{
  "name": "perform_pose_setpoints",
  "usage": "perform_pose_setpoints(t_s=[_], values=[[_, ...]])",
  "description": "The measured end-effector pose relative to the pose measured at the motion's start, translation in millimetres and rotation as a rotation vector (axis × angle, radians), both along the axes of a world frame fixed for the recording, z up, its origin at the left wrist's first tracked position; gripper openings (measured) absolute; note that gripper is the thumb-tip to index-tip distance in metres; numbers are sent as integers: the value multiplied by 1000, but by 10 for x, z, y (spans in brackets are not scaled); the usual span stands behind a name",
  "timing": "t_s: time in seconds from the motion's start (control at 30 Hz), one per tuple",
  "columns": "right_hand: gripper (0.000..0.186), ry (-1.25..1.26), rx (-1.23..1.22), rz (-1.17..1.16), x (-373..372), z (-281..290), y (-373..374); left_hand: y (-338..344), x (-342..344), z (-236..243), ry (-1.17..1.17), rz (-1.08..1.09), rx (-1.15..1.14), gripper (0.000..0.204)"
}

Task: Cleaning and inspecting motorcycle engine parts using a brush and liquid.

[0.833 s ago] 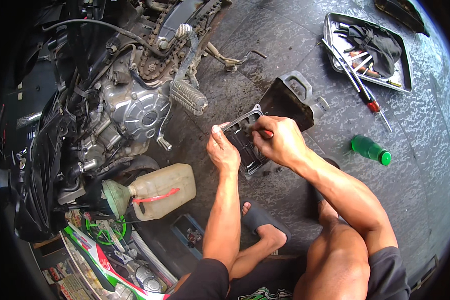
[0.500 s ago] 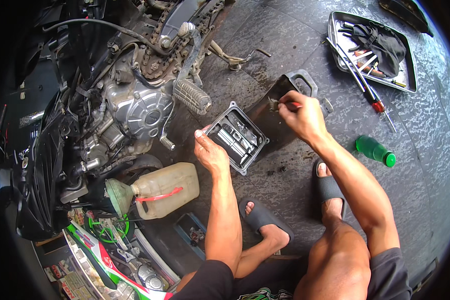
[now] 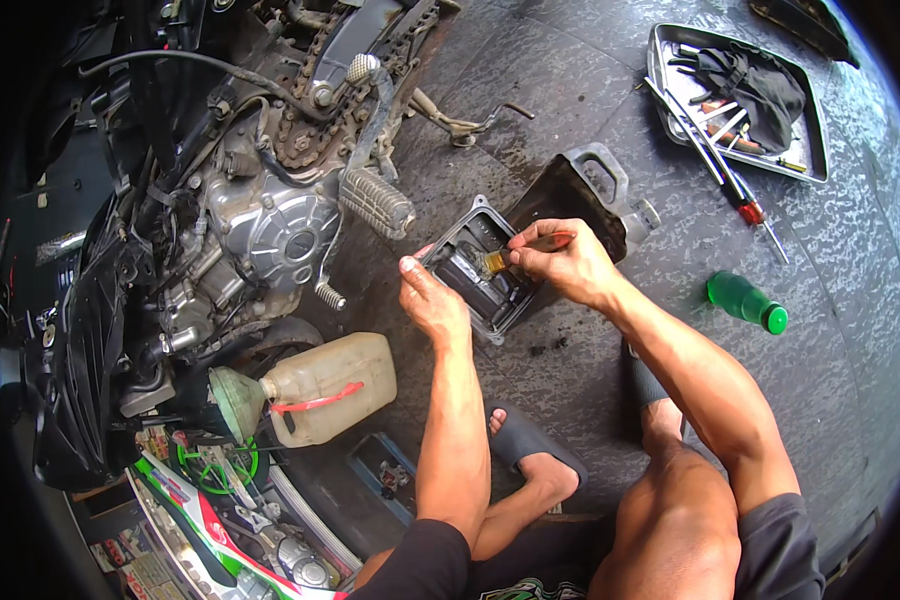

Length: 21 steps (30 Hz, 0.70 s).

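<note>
My left hand (image 3: 428,295) grips the left side of a rectangular metal housing (image 3: 505,325), held tilted with its open, ridged interior upward. In my right hand (image 3: 570,262) is a small paintbrush (image 3: 495,260) with a red handle, its bristles inside the housing. Just behind and right of the housing lies an open dark container (image 3: 595,180) with a grey handle, its interior stained dark. A green bottle (image 3: 745,300) lies on its side to the right of my right forearm.
A partly stripped motorbike (image 3: 280,230) fills the left. A translucent jug (image 3: 330,400) with a green funnel (image 3: 232,400) lies below it. A metal tray (image 3: 818,150) with tools and dark cloth sits upper right. My legs and sandals (image 3: 530,440) are at the bottom, beside assorted parts.
My right hand first went up and right with the brush over the dark container, then came back down and left into the housing. My left hand shifted the housing slightly.
</note>
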State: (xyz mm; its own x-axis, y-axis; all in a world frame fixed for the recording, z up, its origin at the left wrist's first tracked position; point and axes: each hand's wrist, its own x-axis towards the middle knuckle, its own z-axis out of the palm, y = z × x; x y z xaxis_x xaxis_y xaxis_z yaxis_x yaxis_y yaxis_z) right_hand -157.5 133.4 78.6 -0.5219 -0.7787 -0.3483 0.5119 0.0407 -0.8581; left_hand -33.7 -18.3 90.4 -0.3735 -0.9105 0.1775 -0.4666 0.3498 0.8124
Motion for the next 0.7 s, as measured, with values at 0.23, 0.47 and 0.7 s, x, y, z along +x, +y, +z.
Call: perform_pose_setpoints(t_s=[0.23,0.47,0.7], values=[[21,-65,-42,11,3,-8,28,-12,-17,46,74,92,72,62],[20,495,13,-64,160,34,23,81,-17,82,-21,-52,-132,64],[18,306,150,-46,202,1,122,-19,-9,89,-25,30,-180,65]])
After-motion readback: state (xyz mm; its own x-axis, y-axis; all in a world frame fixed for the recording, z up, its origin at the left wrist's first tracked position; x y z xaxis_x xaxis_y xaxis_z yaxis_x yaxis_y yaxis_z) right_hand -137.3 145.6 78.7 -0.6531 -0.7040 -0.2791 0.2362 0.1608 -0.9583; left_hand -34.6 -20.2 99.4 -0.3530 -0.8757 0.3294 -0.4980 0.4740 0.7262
